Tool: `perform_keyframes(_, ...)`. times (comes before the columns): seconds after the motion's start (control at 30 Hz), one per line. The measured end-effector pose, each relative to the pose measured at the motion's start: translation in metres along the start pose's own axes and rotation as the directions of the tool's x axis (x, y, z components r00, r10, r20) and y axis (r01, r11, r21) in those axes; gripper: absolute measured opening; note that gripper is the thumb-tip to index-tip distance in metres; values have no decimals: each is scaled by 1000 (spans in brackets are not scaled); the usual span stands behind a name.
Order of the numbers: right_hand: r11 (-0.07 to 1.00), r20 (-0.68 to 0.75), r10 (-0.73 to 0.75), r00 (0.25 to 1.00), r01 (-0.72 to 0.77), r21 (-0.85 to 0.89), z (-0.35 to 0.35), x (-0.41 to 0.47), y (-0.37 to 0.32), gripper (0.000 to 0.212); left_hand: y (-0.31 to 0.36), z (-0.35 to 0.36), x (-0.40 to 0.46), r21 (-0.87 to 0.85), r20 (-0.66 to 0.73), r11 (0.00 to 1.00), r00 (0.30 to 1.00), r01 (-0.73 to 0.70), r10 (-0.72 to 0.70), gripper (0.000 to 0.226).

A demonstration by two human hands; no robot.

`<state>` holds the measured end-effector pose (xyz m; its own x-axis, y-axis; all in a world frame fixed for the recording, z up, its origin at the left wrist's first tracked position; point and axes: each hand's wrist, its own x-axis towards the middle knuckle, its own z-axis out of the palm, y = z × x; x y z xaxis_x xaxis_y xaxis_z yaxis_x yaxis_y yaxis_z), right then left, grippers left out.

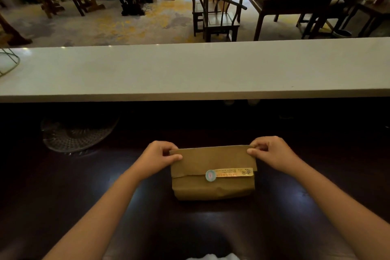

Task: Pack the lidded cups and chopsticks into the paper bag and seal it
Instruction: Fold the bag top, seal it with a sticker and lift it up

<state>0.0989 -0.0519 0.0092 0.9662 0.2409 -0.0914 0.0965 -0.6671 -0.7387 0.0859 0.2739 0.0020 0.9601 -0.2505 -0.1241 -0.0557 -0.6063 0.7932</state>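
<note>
Standing at six o'clock on the dark table point(295, 207), the paper bag point(213, 188) had its top folded over and fixed by a sticker strip point(230, 173), apparently sealed. The left hand point(157, 159) and right hand point(272, 154) pinched the fold's corners, fingers narrowly closed, likely pressing the crease.

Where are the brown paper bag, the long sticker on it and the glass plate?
brown paper bag point(213, 188), head view, on its lower front panel.
long yellow sticker with a round end point(231, 173), head view, on the strip's middle.
clear patterned glass plate point(73, 135), head view, on its ribbed surface.
</note>
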Motion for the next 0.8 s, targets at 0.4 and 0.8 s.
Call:
perform_keyframes(0.4,935,-230,337,913,-297,192,58,-5,23,18,-24,66,-10,-382,-383,907,863,176,-329,24)
perform_keyframes(0.8,940,-413,249,876,-321,-116,73,-15,10,22,-32,97,-24,646,-50,744,964,-169,262,67)
